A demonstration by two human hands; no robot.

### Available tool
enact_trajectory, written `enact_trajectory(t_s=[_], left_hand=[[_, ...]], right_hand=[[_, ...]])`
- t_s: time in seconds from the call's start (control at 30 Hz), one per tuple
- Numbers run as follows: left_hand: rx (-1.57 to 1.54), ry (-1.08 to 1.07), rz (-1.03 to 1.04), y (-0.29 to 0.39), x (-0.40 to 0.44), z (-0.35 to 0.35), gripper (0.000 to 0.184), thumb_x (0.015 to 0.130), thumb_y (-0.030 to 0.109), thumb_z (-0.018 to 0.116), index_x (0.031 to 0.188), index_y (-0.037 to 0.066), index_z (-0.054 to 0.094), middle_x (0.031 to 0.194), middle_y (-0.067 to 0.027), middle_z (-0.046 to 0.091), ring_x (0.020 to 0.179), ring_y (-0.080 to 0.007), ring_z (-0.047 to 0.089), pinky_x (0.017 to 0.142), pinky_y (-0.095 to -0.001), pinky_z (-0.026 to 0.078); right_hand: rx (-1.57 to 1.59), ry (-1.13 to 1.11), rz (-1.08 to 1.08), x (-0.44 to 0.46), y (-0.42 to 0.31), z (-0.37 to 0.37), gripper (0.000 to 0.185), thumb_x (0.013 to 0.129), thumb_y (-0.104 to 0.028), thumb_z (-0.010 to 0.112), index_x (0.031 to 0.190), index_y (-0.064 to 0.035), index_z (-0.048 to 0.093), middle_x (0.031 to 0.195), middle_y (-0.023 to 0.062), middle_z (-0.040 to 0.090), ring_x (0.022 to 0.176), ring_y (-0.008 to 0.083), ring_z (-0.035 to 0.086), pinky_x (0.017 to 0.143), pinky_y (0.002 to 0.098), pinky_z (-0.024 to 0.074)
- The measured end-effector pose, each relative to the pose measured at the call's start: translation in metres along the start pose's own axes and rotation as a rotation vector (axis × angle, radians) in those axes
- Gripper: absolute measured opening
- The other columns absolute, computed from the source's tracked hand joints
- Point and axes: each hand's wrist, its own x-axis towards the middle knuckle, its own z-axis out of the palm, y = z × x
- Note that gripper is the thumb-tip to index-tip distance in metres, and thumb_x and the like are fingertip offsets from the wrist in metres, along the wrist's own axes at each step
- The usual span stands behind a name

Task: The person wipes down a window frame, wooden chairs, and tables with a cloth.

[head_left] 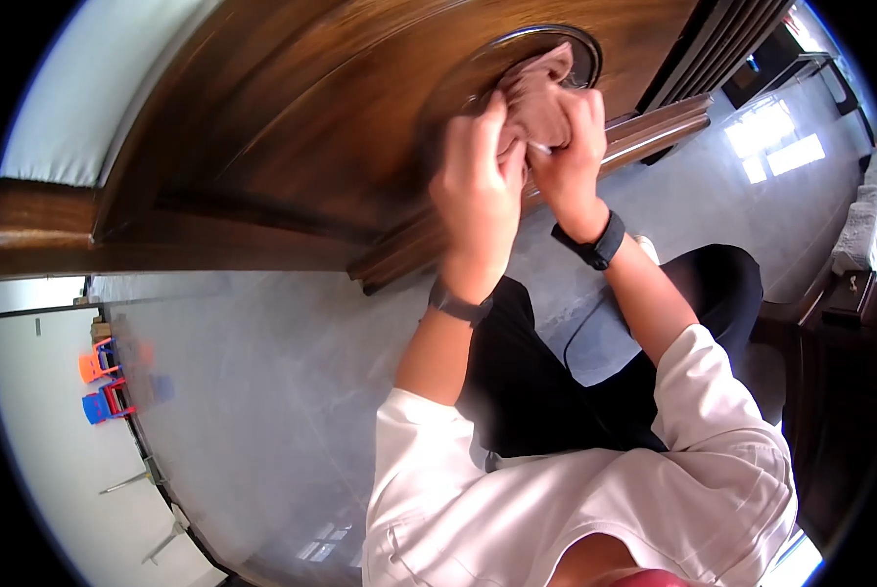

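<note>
A brown cloth (539, 110) is bunched between my two hands, in front of a round, shiny-rimmed recess (587, 59) in the dark wooden furniture panel (331, 88). My left hand (480, 186) grips the cloth's left side with bent fingers. On the other side my right hand (571, 157) is closed round the cloth's lower right part. The hands are nearly touching at the cloth's lower edge. A small white spot shows between the fingers; what it is cannot be made out. Each wrist wears a dark band.
A wooden ledge (664, 127) runs along the panel's base, above the grey floor (262, 391). Small coloured chairs (106, 382) stand far left. Dark wooden seating with a grey cushion (859, 235) is at the right. My bent legs are below my hands.
</note>
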Motion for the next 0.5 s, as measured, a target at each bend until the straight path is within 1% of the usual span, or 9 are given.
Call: enact_trajectory(t_s=[0.1, 0.2, 0.23, 0.27, 0.33, 0.37, 0.43, 0.47, 0.5], left_hand=[[-0.009, -0.06, -0.089, -0.006, -0.013, -0.004, 0.041, 0.077, -0.006, 0.071, 0.116, 0.003, 0.064, 0.094, -0.0137, 0.062, 0.083, -0.0319, 0.065, 0.073, -0.0379, 0.053], [0.015, -0.079, -0.043, -0.009, -0.015, -0.005, 0.042, 0.078, -0.005, 0.072, 0.118, 0.003, 0.064, 0.096, -0.0134, 0.063, 0.086, -0.0308, 0.066, 0.076, -0.0367, 0.054], [-0.003, -0.108, -0.089, -0.005, -0.013, -0.004, 0.042, 0.078, -0.005, 0.072, 0.119, 0.003, 0.064, 0.098, -0.0135, 0.064, 0.088, -0.0307, 0.066, 0.079, -0.0365, 0.054], [-0.017, -0.117, -0.077, -0.002, -0.009, 0.0, 0.042, 0.078, -0.005, 0.072, 0.118, 0.002, 0.064, 0.098, -0.0136, 0.064, 0.088, -0.0308, 0.066, 0.079, -0.0367, 0.054], [-0.048, -0.134, -0.06, 0.005, 0.001, 0.011, 0.041, 0.079, -0.005, 0.072, 0.118, 0.002, 0.064, 0.098, -0.0138, 0.064, 0.089, -0.0309, 0.066, 0.079, -0.037, 0.054], [-0.053, -0.122, 0.004, 0.011, 0.009, 0.022, 0.041, 0.079, -0.004, 0.071, 0.119, 0.002, 0.064, 0.099, -0.0139, 0.064, 0.087, -0.0316, 0.065, 0.078, -0.0372, 0.054], [-0.056, -0.146, 0.046, 0.027, 0.026, 0.045, 0.041, 0.079, 0.0, 0.071, 0.119, 0.006, 0.064, 0.101, -0.014, 0.065, 0.088, -0.0348, 0.065, 0.077, -0.0388, 0.054], [-0.051, -0.165, 0.069, 0.033, 0.033, 0.057, 0.041, 0.079, 0.001, 0.072, 0.119, 0.007, 0.064, 0.102, -0.0139, 0.065, 0.088, -0.0359, 0.065, 0.076, -0.0395, 0.054], [-0.045, -0.167, 0.086, 0.039, 0.035, 0.068, 0.041, 0.078, 0.003, 0.073, 0.118, 0.01, 0.064, 0.102, -0.013, 0.065, 0.089, -0.0372, 0.066, 0.075, -0.0414, 0.055]], right_hand=[[0.016, -0.032, 0.062, -0.018, 0.002, 0.003, 0.047, 0.064, 0.003, 0.076, 0.107, -0.001, 0.061, 0.096, 0.0165, 0.055, 0.088, 0.0366, 0.057, 0.078, 0.04, 0.0498], [0.03, -0.057, 0.064, -0.02, 0.006, 0.001, 0.048, 0.063, 0.002, 0.076, 0.109, -0.001, 0.061, 0.097, 0.0167, 0.055, 0.089, 0.037, 0.057, 0.078, 0.0404, 0.05], [0.03, -0.07, 0.049, -0.018, 0.008, -0.003, 0.048, 0.063, 0.003, 0.076, 0.109, -0.001, 0.061, 0.097, 0.0168, 0.055, 0.089, 0.037, 0.057, 0.078, 0.0404, 0.05], [0.028, -0.084, 0.036, -0.015, 0.01, -0.007, 0.048, 0.063, 0.003, 0.076, 0.109, -0.0009, 0.061, 0.097, 0.0168, 0.055, 0.089, 0.037, 0.057, 0.078, 0.0404, 0.0501], [-0.014, -0.027, 0.041, 0.003, 0.01, -0.019, 0.048, 0.063, 0.005, 0.073, 0.109, -0.0009, 0.061, 0.097, 0.0166, 0.056, 0.091, 0.0373, 0.057, 0.079, 0.0396, 0.05], [-0.037, 0.012, 0.045, 0.011, 0.016, -0.025, 0.048, 0.063, 0.005, 0.073, 0.109, -0.0008, 0.061, 0.098, 0.0164, 0.057, 0.091, 0.037, 0.057, 0.08, 0.0392, 0.0498], [-0.087, 0.115, 0.02, 0.028, 0.037, -0.035, 0.048, 0.063, 0.005, 0.072, 0.109, -0.0008, 0.061, 0.099, 0.0158, 0.059, 0.091, 0.0357, 0.058, 0.081, 0.0377, 0.0494], [-0.103, 0.131, 0.061, 0.033, 0.048, -0.04, 0.042, 0.069, 0.004, 0.074, 0.109, -0.0005, 0.06, 0.098, 0.0131, 0.059, 0.091, 0.0289, 0.061, 0.081, 0.0342, 0.0495], [-0.073, 0.167, 0.091, 0.033, 0.058, -0.042, 0.044, 0.068, 0.001, 0.075, 0.11, -0.0022, 0.06, 0.099, 0.0135, 0.058, 0.091, 0.0316, 0.059, 0.08, 0.0365, 0.0496]])
